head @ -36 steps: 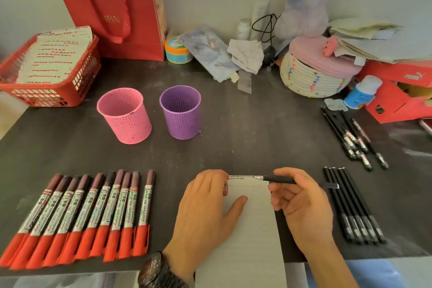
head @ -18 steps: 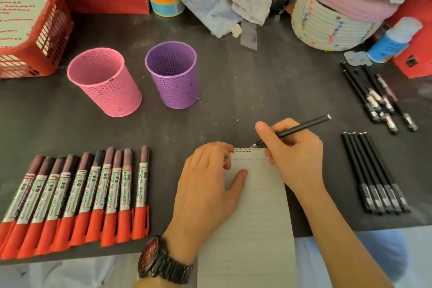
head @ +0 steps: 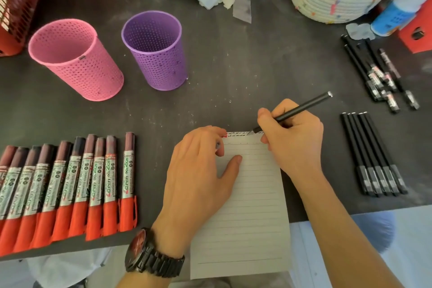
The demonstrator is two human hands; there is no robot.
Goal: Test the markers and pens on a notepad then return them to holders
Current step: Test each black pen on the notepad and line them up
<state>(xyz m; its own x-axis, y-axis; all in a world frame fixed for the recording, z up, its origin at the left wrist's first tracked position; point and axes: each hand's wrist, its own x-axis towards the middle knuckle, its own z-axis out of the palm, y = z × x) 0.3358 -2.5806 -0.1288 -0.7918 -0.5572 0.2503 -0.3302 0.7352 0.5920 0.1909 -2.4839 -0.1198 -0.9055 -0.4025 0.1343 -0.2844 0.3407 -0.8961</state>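
Pen [head: 301,109], slim and matte black with a small pale end cap, lay slanted in the right hand [head: 292,138], its back end pointing far and right while its grey tip touched the far edge of the notepad [head: 252,206]. The thumb and fingers of that hand were curled round the barrel in a writing grip. A row of small red and black scribbles ran along the far edge of the lined page. The left hand [head: 198,177], with a dark watch [head: 149,255] on its wrist, rested on the left part of the page, its fingers loosely bent and its thumb stretched out flat. On the dark table [head: 245,65], red-capped markers [head: 70,182] lay side by side at the near left, a pink holder [head: 77,61] and a purple holder [head: 159,54] stood upright beyond them, and more black pens [head: 374,156] lay in a row at the right.
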